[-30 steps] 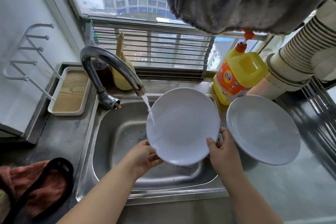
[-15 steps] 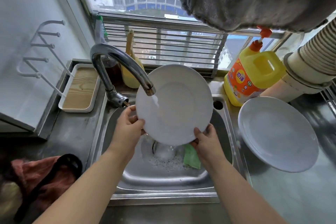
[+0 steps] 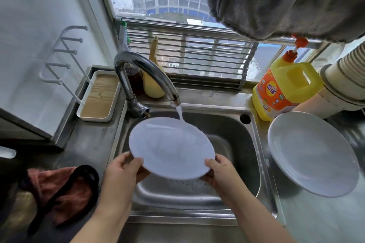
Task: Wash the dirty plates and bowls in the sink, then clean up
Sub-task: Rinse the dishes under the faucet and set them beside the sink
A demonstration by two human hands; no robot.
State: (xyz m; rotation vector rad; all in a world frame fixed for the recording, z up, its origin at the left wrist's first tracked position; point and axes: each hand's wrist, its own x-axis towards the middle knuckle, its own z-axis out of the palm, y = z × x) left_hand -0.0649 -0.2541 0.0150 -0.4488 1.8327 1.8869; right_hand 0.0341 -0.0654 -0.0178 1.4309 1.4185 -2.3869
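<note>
Right now both hands, the left hand [image 3: 123, 165] and the right hand [image 3: 221, 170], are pinching the near rim of the white plate [image 3: 170, 147] from either side, holding it over the sink [image 3: 254, 156] and tilting its far edge under the water stream [image 3: 179, 113], probably so the rinse is running across the face and draining into the basin. A second plate [image 3: 312, 154] is lying on the desk [image 3: 325, 221] at the sink's right edge, just beside the yellow detergent bottle [image 3: 286, 90], narrowing the room for setting down there, while the faucet [image 3: 146, 73] is crowding the far-left corner and a reddish cloth [image 3: 59, 189] is lying on the left side.
</note>
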